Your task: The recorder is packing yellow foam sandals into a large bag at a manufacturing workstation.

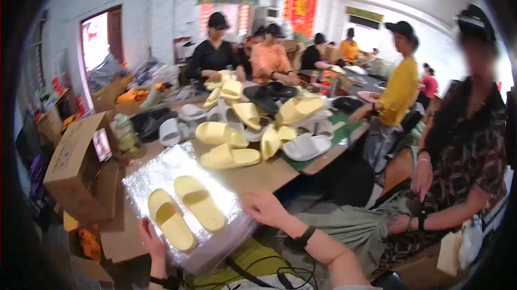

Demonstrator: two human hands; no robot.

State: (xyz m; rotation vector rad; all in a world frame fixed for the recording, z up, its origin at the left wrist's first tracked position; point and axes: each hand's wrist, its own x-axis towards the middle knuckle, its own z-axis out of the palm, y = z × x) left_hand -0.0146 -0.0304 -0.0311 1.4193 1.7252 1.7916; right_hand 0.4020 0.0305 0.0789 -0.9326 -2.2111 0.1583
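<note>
Two pale yellow slide sandals lie side by side, the left slide (pixel 171 220) and the right slide (pixel 199 204), on a stack of shiny clear plastic bags (pixel 161 169) at the near table edge. My left hand (pixel 153 242) is at the stack's left edge beside the left slide, its fingers loosely bent and apart. At the right edge of the bags, my right hand (pixel 266 209) has its fingers curled and pressed together; whether they pinch the plastic is hidden. Neither hand touches a slide. Beyond the bags lies a heap of yellow slides (pixel 230 156), with grey and black ones among them.
An open cardboard box (pixel 75 166) with a phone (pixel 101 145) against it stands at left, next to a greenish bottle (pixel 126 135). A person in a dark patterned shirt (pixel 463 145) sits close at right. Several co-workers stand around the table; cables (pixel 269 274) lie near my lap.
</note>
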